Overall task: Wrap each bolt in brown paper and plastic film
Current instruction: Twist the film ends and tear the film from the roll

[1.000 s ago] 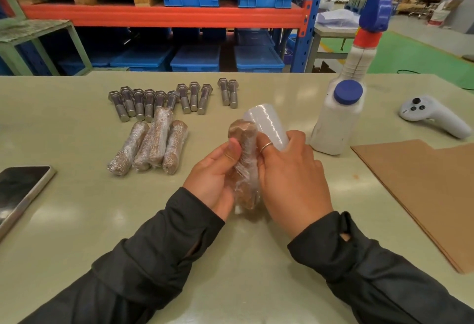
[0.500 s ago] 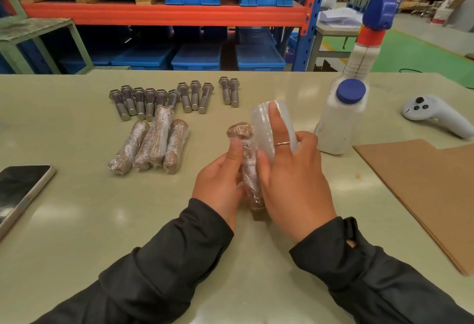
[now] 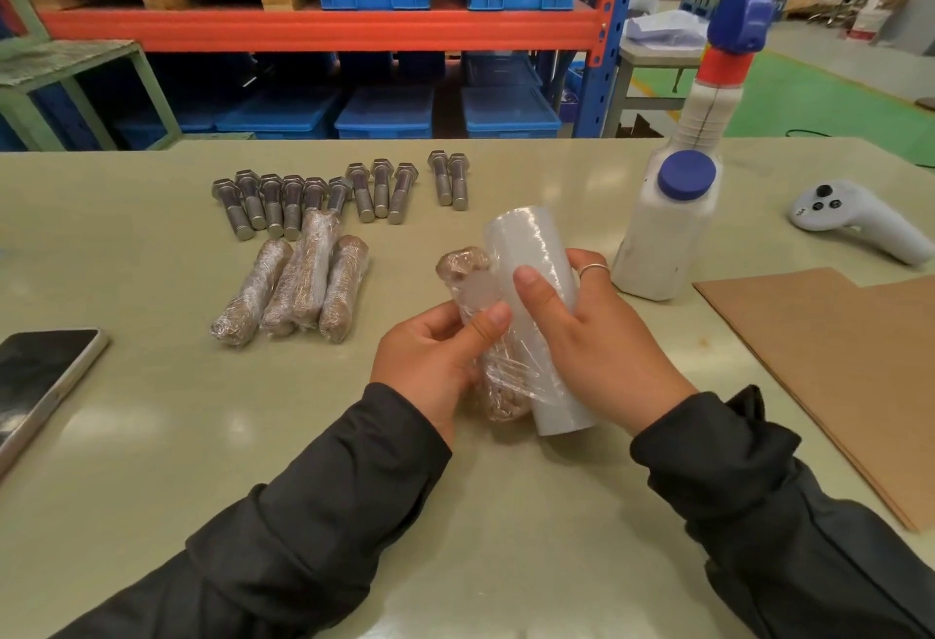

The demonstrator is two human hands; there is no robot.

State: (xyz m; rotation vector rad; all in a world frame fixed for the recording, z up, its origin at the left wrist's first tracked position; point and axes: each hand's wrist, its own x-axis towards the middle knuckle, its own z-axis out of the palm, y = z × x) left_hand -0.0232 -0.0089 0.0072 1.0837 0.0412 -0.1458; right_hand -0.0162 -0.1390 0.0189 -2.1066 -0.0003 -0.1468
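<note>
A pale green counter point(image 3: 152, 436) carries everything. On its right side lies a stack of brown paper sheets point(image 3: 835, 360), flat and reaching the right edge. Behind them, near the far right, rests a white handheld controller point(image 3: 860, 223), and just left of it stands a tall white bottle point(image 3: 668, 228) with a blue cap and a blue-and-red top. At the left edge lies a dark phone point(image 3: 35, 385), screen up.

In the middle, above the counter, the right hand point(image 3: 597, 345) grips a roll of plastic film point(image 3: 536, 284), thumb laid across its front and fingers curled round the far side, one finger wearing a ring. The roll is tilted, its upper end leaning away. The left hand point(image 3: 435, 360) holds a paper-wrapped bolt point(image 3: 480, 324) pressed against the roll's left side, thumb on top of it and fingers curled beneath; film stretches from the roll over the bolt.

Left of the hands lie four finished wrapped bolts point(image 3: 298, 289), side by side and touching. Behind them, a row of bare steel bolts point(image 3: 329, 193) lies heads away, with two set slightly apart on the right.
</note>
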